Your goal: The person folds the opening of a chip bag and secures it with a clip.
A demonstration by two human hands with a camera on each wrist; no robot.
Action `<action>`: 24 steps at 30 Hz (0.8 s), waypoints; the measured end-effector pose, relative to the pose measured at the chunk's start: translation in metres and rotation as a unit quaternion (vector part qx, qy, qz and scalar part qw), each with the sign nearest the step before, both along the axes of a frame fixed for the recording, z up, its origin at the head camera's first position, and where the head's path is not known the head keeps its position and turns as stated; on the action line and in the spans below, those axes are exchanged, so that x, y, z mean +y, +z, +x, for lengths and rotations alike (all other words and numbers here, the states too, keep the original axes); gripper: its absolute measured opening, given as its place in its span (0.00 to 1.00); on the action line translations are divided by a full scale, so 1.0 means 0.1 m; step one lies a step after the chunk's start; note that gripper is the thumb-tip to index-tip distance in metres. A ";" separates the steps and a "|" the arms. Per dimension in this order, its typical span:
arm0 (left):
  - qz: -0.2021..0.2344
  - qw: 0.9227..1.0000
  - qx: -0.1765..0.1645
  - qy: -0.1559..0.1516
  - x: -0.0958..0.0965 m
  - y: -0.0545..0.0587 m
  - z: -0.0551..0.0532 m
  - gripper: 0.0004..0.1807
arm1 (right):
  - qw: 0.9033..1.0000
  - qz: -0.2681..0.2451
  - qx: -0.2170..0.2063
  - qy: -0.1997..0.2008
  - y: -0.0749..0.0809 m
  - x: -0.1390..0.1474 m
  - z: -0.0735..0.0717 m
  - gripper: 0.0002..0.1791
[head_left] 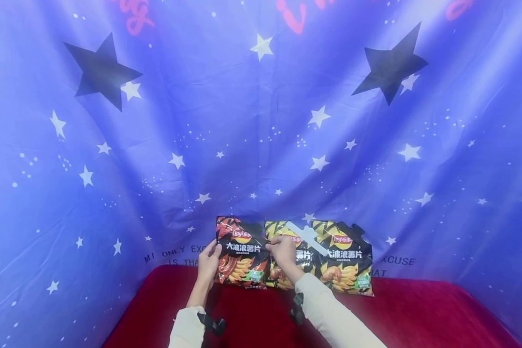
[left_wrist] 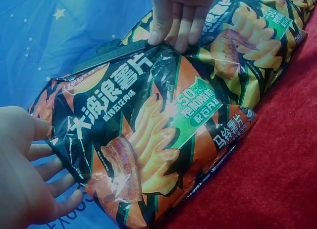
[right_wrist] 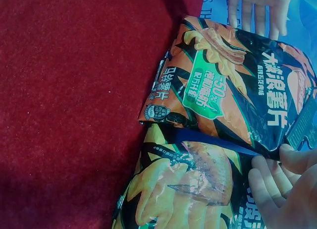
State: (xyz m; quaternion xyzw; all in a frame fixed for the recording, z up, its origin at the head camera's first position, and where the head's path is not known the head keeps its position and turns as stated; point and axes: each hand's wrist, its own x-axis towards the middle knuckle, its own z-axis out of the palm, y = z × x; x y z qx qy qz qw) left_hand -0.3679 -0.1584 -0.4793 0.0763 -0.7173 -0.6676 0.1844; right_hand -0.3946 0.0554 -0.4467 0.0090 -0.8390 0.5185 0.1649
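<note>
Three chip bags lean in a row. At the left is a red-and-black chip bag (head_left: pixel 243 266), with a black bag clip (left_wrist: pixel 111 57) across its upper part. My right hand (head_left: pixel 282 251) pinches the clip's right end, by the bag's edge. My left hand (left_wrist: pixel 29 169) rests fairly straight fingers against that bag's left edge. In the middle, a yellow-and-black chip bag (head_left: pixel 278 278) is partly covered by my right hand and bears a white clip (head_left: pixel 306 237). Another yellow-and-black chip bag (head_left: pixel 348 270) stands at the right, with a dark clip (head_left: pixel 352 232) near its top.
A red cloth-covered surface (head_left: pixel 422 309) lies under and in front of the bags. Close behind them hangs a blue curtain (head_left: pixel 252 130) with stars and lettering. Dark wrist straps (head_left: pixel 213 324) sit over my light sleeves (head_left: pixel 335 314).
</note>
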 end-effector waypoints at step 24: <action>-0.027 1.000 0.000 -0.008 -0.01 0.28 0.01 0.36 | 1.000 -0.009 0.002 -0.010 0.10 0.19 0.03 0.10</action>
